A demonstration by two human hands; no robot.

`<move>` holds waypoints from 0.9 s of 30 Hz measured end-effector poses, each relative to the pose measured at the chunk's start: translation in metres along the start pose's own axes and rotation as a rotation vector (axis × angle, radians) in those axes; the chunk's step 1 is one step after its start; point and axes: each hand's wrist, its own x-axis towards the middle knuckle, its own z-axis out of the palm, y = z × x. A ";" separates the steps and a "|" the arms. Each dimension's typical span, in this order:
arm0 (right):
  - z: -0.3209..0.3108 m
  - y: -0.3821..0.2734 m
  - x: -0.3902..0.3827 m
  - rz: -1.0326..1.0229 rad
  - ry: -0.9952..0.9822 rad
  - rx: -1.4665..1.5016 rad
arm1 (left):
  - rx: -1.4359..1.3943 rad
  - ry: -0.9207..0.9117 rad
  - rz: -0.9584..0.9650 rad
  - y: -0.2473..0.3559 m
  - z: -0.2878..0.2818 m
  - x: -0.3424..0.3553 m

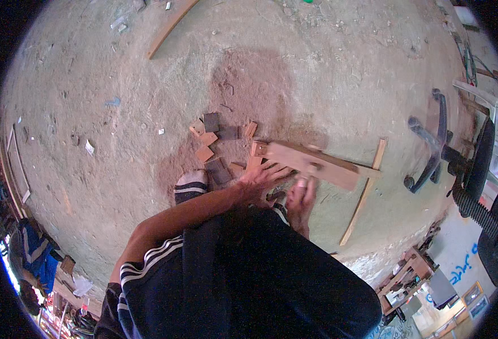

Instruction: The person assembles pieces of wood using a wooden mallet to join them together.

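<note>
A flat wooden board (pixel 336 171) lies slanted before me, its right part resting by a thin wooden strip (pixel 364 195). My left hand (pixel 256 179) is stretched out, fingers spread and lying against the board's near left edge. Beside those fingertips is a small wooden block (pixel 259 148) at the board's left end. My right hand (pixel 301 198) is closed at the board's near side. Motion blurs what it grips; a pale, short shape shows above its fingers. Left of the board lie several small wood offcuts (pixel 205 153) and a dark block (pixel 211 121).
My foot in a striped sock (pixel 191 185) is beside the offcuts. A long plank (pixel 170 29) lies farther off on the dusty floor. An overturned chair base (pixel 444 147) lies at the right. Someone in blue clothing (pixel 40 257) is at the left edge.
</note>
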 end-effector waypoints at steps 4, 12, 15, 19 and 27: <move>-0.004 0.004 0.003 -0.168 0.224 0.600 | 0.091 0.218 0.057 -0.003 0.009 0.008; -0.005 0.015 -0.006 -0.425 0.061 -0.487 | 0.054 0.093 -0.056 0.001 0.005 -0.004; -0.033 -0.010 0.006 -0.179 0.153 0.059 | -0.024 0.236 0.119 0.002 -0.018 0.000; -0.052 -0.036 0.005 -0.169 0.100 0.419 | 0.188 -0.208 0.285 0.013 -0.065 -0.022; -0.055 -0.013 -0.003 0.078 -0.039 0.408 | 0.638 -0.669 0.188 0.006 -0.169 -0.082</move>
